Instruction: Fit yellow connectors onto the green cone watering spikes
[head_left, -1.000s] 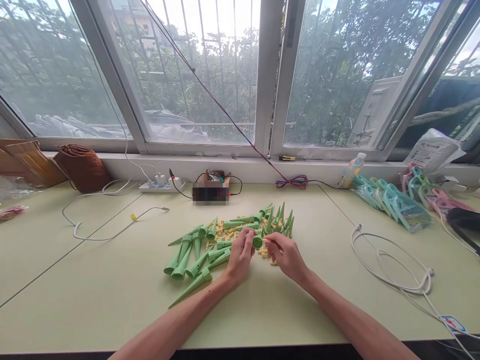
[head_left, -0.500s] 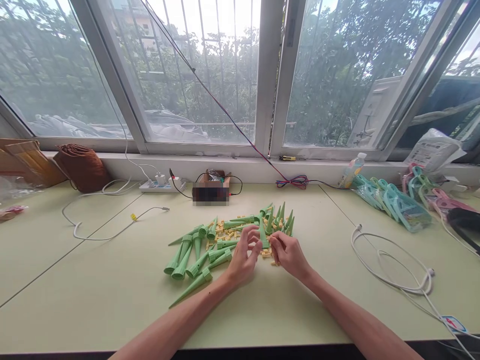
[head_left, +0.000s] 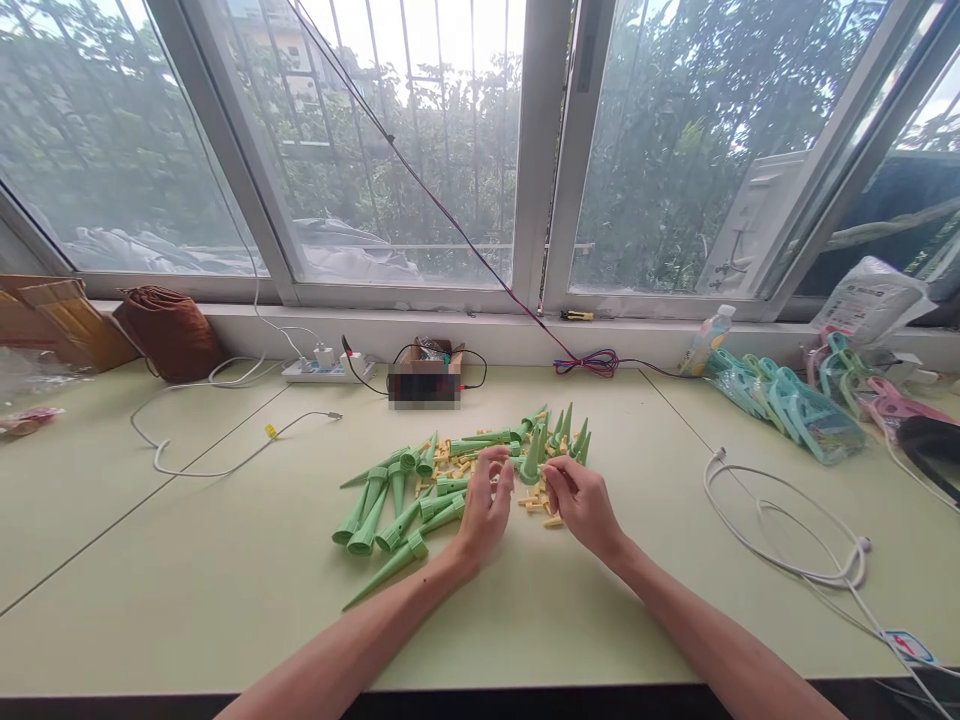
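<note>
My left hand (head_left: 486,505) is beside a green plastic plant-watering spike (head_left: 531,462) that points upward. Its fingers are bent and apart, with nothing visible between them. On the spike's other side, my right hand (head_left: 585,500) has thumb and index finger pinched together; whatever they hold is too small to make out. Small yellow plastic pegs (head_left: 534,500) lie scattered between and behind the hands. More green spikes (head_left: 361,540) lie in a heap to the left, several with their wide ends facing me. Behind my right fingers a group of spikes (head_left: 579,440) stands tip up.
At the back are a power strip (head_left: 326,372), a small open box (head_left: 435,352) and a bundled cable (head_left: 589,362). A coiled white cable (head_left: 787,570) lies on the right. Bagged teal clip-like items (head_left: 810,420) and a bottle (head_left: 705,340) stand beyond it. A brown pouch (head_left: 169,335) sits back left.
The upright spike between my hands has shifted slightly away from me, and its base tilts differently. My left fingers have drawn back from it. My right hand stays pinched, almost in place.
</note>
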